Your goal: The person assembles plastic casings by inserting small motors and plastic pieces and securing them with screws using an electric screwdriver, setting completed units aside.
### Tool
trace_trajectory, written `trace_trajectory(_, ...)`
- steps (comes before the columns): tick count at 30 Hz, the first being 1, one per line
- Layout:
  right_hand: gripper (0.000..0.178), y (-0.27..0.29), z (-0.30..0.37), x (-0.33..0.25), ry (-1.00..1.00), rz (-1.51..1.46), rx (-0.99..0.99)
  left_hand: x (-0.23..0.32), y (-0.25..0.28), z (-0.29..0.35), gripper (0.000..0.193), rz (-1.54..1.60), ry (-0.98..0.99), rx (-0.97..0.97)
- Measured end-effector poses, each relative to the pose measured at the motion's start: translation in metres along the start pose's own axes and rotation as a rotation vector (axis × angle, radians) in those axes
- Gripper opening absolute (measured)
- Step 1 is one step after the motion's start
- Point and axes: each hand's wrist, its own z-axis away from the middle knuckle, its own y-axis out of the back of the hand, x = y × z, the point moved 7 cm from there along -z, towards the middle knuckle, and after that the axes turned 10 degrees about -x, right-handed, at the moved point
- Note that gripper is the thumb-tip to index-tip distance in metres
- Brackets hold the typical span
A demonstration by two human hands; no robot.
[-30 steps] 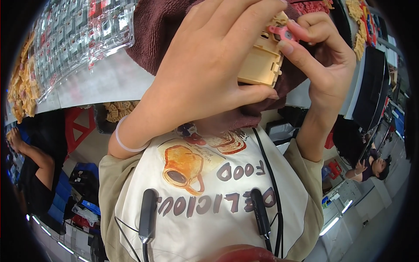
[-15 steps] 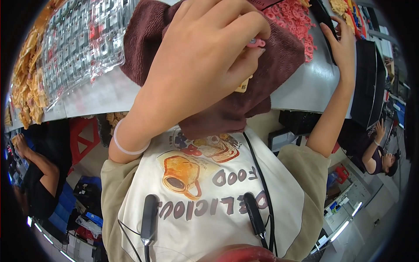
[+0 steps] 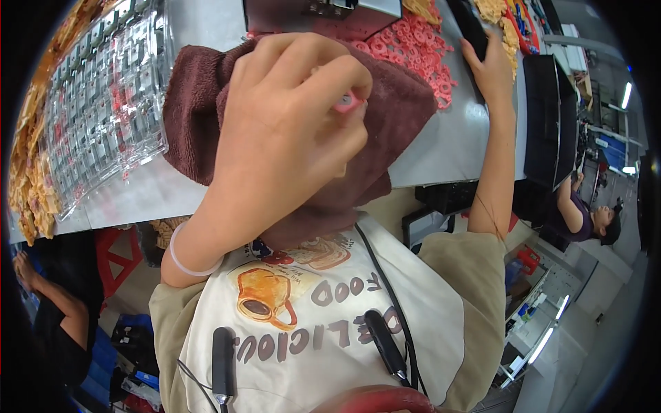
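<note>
My left hand (image 3: 286, 131) is closed over a brown cloth (image 3: 396, 103), its fingers curled and pinching. Between them shows a small pink plastic piece (image 3: 349, 103) with a greyish centre; the rest of it is hidden by the fingers. The cloth is bunched on the near edge of the work surface and hangs down toward my apron. Off to the right, my right hand (image 3: 494, 69) is wrapped around a long black object (image 3: 471, 27), whose kind I cannot make out, near the table's right side.
A pile of pink ring-like pieces (image 3: 413, 55) lies beyond the cloth, beside a dark metal box (image 3: 317, 17). Clear plastic trays (image 3: 110, 103) of metallic parts cover the left, with yellow pieces (image 3: 31, 186) beyond. A black bin (image 3: 547, 124) stands right. Other people are at both sides.
The view has shifted, so the table sits lower and further left, showing more of the dark box. My left hand still holds the pink piece; its fingers have turned slightly. My right hand keeps the black object.
</note>
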Motion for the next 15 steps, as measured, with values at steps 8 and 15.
trace_trajectory(8, 0.026, 0.142, -0.018, -0.029, -0.031, -1.196, 0.460, -0.002, -0.001, -0.003, 0.019, 0.019, 0.042, 0.036)
trace_trajectory(15, 0.013, 0.142, -0.063, -0.056, 0.268, -1.702, 0.328, -0.009, -0.005, -0.001, 0.023, 0.047, 0.041, 0.085)
